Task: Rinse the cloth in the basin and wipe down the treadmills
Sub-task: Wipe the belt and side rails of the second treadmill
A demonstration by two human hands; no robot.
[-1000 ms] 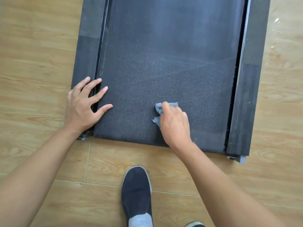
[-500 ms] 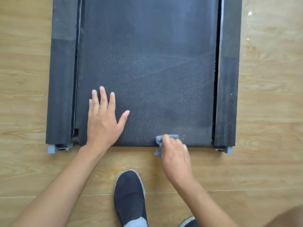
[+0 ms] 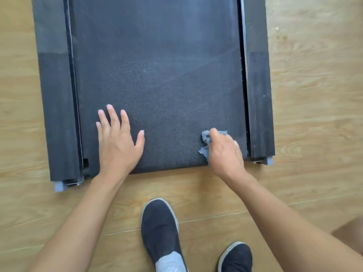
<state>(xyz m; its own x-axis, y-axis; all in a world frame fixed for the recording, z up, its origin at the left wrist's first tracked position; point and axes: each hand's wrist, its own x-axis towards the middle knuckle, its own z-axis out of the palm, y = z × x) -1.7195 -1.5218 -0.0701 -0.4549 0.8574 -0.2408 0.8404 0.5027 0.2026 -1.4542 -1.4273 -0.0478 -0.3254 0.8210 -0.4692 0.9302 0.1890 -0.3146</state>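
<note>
Crumpled cloth point(image 3: 205, 137) in grip of right hand point(image 3: 225, 153) on treadmill belt point(image 3: 157, 75); left hand point(image 3: 117, 146) flat, apart.

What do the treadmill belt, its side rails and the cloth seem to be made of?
Treadmill belt: likely rubber, matte black, finely pebbled grain. Side rails: dark plastic or coated metal, smoother, faintly streaked; cannot tell which. Cloth: soft blue-grey fabric, crumpled with ragged edges, gripped in the right hand.

A dark shoe point(image 3: 159, 228) with a grey sock point(image 3: 170, 262) stands near-centre on the wooden floor point(image 3: 314, 95); a second shoe point(image 3: 235, 256) is right of it.
</note>
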